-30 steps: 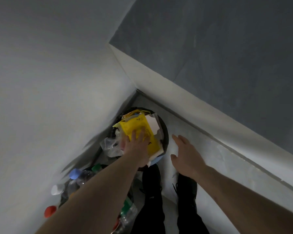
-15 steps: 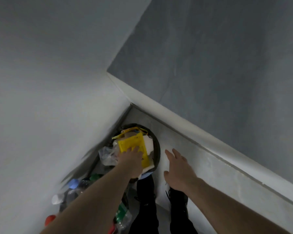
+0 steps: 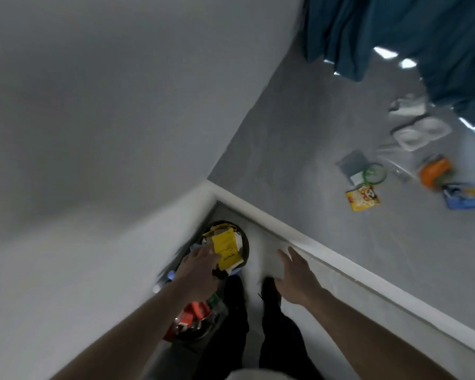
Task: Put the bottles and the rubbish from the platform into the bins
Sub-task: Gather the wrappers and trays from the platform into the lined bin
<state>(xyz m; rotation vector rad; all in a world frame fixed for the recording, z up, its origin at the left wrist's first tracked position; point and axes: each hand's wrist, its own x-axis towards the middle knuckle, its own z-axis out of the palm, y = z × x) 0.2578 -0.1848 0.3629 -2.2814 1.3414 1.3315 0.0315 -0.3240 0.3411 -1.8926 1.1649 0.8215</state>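
Head view, taking the round black bin in the corner as the landmark. Left of and nearer than that bin, a second bin is stuffed with bottles, red labels and caps showing, so by my reckoning a good part of the bottle job is done. The left hand rests over the black bin's near left rim, fingers fairly straight, fingertips at the edge of a yellow packet that lies on top of the heaped rubbish; blur keeps me from telling whether it pinches the packet or merely presses it. The black bin looks full to the brim, and I judge that anything more may slide off.

Just right of the bin the person's dark shoes stand on the floor, and the right hand hovers, fingers spread and holding nothing, beside the white edge of the platform.

Well right of the bin and above it, on the grey platform, rubbish remains: a yellow snack wrapper, a green ring, a grey packet, white containers, an orange item and a blue wrapper. A teal curtain hangs over the far end. Nothing blocks the reach between platform and bins as far as shows.
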